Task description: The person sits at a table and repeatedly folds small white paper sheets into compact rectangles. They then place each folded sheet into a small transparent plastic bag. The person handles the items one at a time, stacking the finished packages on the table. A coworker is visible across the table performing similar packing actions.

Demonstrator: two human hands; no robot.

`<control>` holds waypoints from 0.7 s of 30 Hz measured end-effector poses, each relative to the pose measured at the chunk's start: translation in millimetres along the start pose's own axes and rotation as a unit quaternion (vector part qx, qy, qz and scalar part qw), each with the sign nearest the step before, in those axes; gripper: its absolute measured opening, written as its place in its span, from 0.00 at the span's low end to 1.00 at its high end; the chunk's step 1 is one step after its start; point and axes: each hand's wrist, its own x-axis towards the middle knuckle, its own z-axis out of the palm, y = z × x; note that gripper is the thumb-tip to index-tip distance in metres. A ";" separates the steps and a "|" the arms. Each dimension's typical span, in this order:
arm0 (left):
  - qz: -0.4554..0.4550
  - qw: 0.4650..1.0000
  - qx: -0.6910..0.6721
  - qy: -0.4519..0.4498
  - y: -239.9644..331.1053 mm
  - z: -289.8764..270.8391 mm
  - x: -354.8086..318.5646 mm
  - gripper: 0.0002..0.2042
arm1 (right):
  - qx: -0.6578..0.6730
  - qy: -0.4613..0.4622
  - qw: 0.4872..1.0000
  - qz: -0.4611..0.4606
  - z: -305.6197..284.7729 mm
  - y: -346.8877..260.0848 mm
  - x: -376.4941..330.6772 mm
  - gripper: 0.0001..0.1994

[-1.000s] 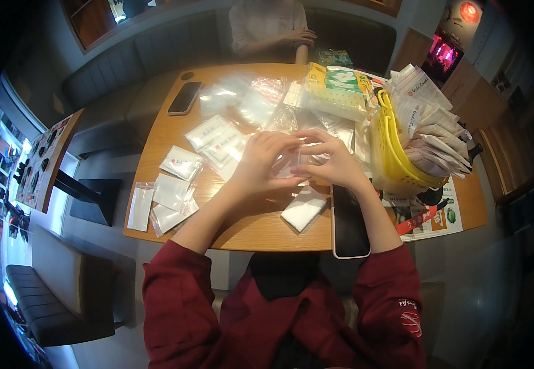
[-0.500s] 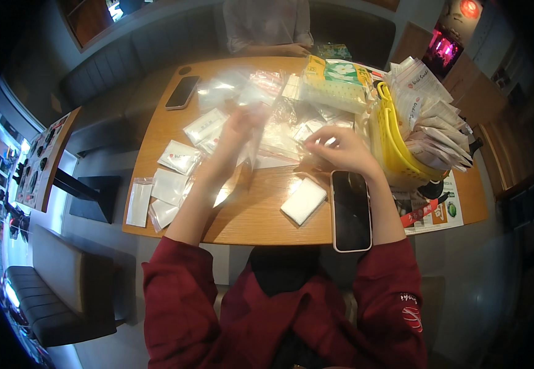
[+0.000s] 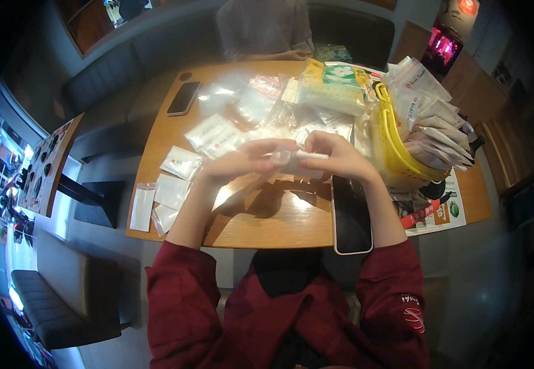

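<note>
Above the middle of the wooden table [image 3: 267, 230], both hands meet on a small white folded pad [image 3: 312, 156]. My left hand [image 3: 242, 160] has its fingers closed at the pad's left end, where something clear and shiny, perhaps plastic film, shows. My right hand [image 3: 341, 158] pinches the right end between thumb and fingers. Fingers cover part of the pad. To the left of my left forearm lie several flat white packets in clear sleeves [image 3: 182, 161]. Beyond the hands are loose clear plastic bags [image 3: 257, 107].
A dark phone [image 3: 352, 218] lies under my right wrist, overhanging the near edge. A yellow basket [image 3: 390, 138] full of packets stands at right, beside a green-and-yellow package [image 3: 334, 80]. Another phone [image 3: 184, 98] rests far left. Across the table sits a person [image 3: 264, 27].
The white pad has left the tabletop near the phone and is now between my hands. My left hand has come down and right from the clear bags to meet my right hand.
</note>
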 end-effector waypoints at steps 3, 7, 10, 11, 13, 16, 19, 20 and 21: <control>-0.015 1.000 0.006 -0.014 4.1 6.2 1.6 0.39 | 0.005 0.058 0.997 -0.041 -4.3 -0.7 2.7 0.12; 0.012 0.999 0.011 0.042 -7.3 1.6 5.8 0.29 | 0.033 0.126 0.988 -0.082 0.5 -1.3 6.1 0.12; 0.028 0.998 -0.014 0.059 -8.2 -7.8 3.6 0.24 | -0.020 0.053 0.993 -0.099 0.3 -11.7 -1.1 0.16; 0.030 0.997 -0.031 0.061 -8.4 -9.3 2.2 0.24 | -0.069 0.040 0.986 -0.143 -0.2 -15.0 -2.3 0.17; -0.027 0.987 -0.113 0.114 1.4 0.3 -2.2 0.26 | -0.167 0.020 0.959 -0.228 -3.0 -19.0 -5.2 0.19; -0.079 0.971 -0.173 0.148 -1.1 -1.1 -2.0 0.32 | -0.160 0.001 0.962 -0.222 -6.5 -15.4 -0.8 0.21; -0.108 0.961 -0.193 0.164 -1.8 0.1 0.4 0.35 | -0.140 0.019 0.974 -0.175 -5.4 -7.0 1.7 0.17; -0.117 0.958 -0.198 0.171 -1.2 1.2 1.6 0.35 | -0.114 0.024 0.979 -0.166 -4.5 -5.1 2.4 0.17; -0.122 0.958 -0.195 0.171 -1.1 1.9 2.6 0.35 | -0.088 0.029 0.984 -0.155 -1.9 -3.9 2.5 0.17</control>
